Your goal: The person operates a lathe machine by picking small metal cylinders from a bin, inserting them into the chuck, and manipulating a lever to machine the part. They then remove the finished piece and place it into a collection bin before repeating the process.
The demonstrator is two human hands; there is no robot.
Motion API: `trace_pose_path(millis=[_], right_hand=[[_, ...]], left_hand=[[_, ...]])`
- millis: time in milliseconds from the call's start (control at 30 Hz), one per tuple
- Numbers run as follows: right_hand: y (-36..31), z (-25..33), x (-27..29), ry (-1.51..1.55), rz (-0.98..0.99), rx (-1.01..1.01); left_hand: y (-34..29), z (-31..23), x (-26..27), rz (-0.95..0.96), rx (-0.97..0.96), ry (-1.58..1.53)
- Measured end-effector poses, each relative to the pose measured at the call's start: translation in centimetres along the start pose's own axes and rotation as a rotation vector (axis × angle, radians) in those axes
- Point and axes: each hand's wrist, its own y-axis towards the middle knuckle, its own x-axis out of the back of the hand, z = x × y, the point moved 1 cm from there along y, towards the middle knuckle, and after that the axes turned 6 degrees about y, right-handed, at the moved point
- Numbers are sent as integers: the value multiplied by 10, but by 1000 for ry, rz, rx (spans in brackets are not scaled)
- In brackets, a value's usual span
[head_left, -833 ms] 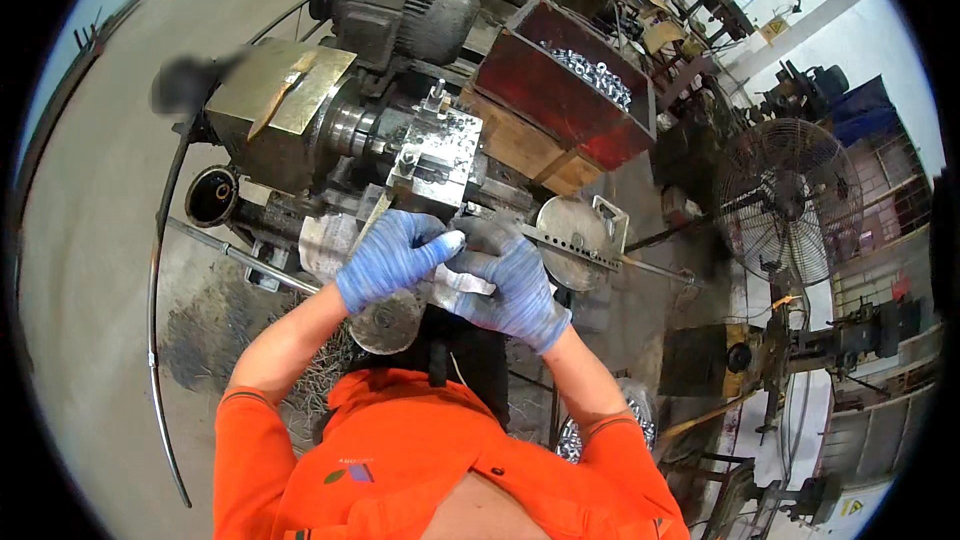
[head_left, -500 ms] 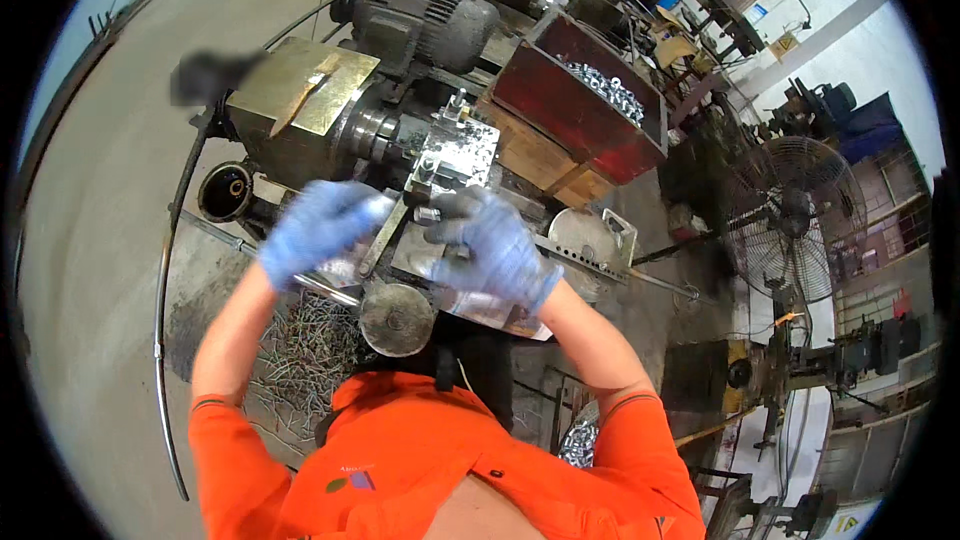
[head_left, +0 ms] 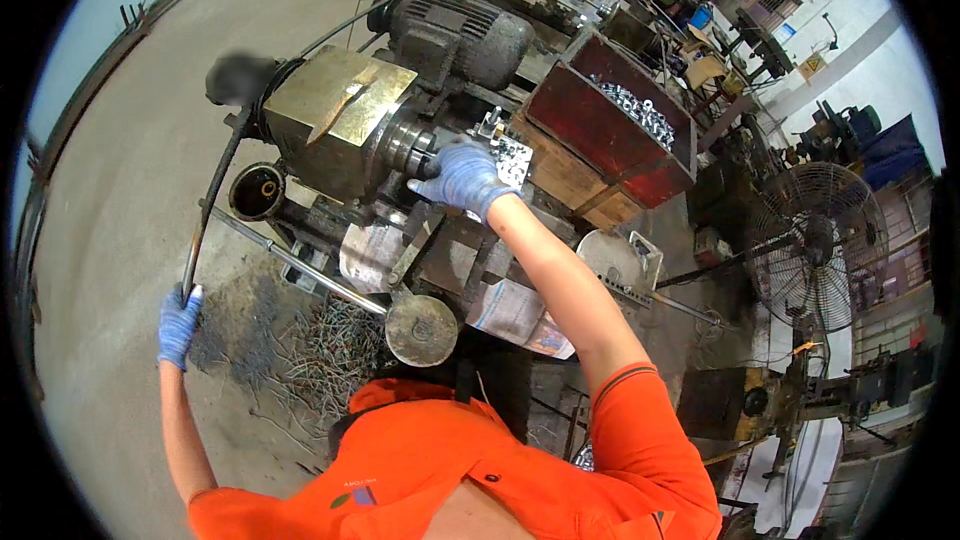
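Observation:
At the far left my left hand (head_left: 180, 327), in a blue knit glove, is wrapped round the lower end of a long dark lever (head_left: 213, 210), which slopes up to the side of the lathe headstock (head_left: 325, 135). My right hand (head_left: 465, 180), gloved alike, reaches to the front of the round metal chuck (head_left: 408, 145). Its thumb points left and its fingers curl at the chuck's mouth; whatever they pinch is hidden behind the glove. Beside those fingers sits a bright tool block (head_left: 513, 160) strewn with metal chips. A wooden-handled tool (head_left: 340, 112) lies on the headstock's brass-coloured top.
A dark red bin (head_left: 600, 125) of small metal parts stands behind the tool block on a wooden box (head_left: 565, 175). Nearer me are a round metal disc (head_left: 421, 330) and a long steel rod (head_left: 330, 283). Metal shavings (head_left: 325, 350) cover the floor. A large fan (head_left: 815, 230) stands right.
My left hand has gone from the middle of the machine out to the lever at far left and closed round it. My right hand has moved up to the chuck.

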Motion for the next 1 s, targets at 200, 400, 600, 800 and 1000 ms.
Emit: trace_pose_path(millis=[200,400,600,800,1000], right_hand=[[4,2,4,134,14,30],[16,21,14,70,141,17],[14,32,26,142,192,-85],[18,24,18,139,190,-97],[-11,5,37,188,-117,11]], left_hand=[[-10,-23,2,-51,114,-22],[-4,-21,1,-183,-11,318],[89,65,41,-342,-218,818],[144,110,55,-442,-188,907],[115,12,56,-421,12,523]])
